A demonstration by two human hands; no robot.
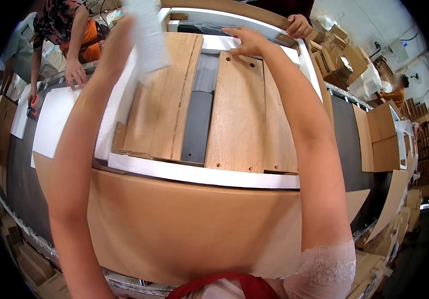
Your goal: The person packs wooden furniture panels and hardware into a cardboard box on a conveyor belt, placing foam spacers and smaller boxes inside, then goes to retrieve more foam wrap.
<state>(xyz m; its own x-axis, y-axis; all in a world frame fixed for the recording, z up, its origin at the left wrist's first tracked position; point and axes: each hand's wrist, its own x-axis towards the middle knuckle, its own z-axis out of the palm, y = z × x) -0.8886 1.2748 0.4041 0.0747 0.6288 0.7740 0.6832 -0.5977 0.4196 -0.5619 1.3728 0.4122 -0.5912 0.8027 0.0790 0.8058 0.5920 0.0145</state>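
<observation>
White, flat, foam-like sheet: blurred, held up above the far left of the wooden boards; likely light, stiff but easily dented, best taken by its long edges.
Left hand: gripping the sheet's left edge, fingertips blurred.
Right hand: open, fingers spread over a white foam strip.
Brown wood-grain boards: rigid, drilled, probably heavy.
White foam bar: straight, smooth.
Brown cardboard flap: broad, nearest the body.

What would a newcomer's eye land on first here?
Probably the wooden boards inside a white foam frame in the open cardboard box, mid-picture. Then the blurred white slab in the left hand, at the top, left of centre. The right hand, fingers spread, is at the box's far end.
</observation>
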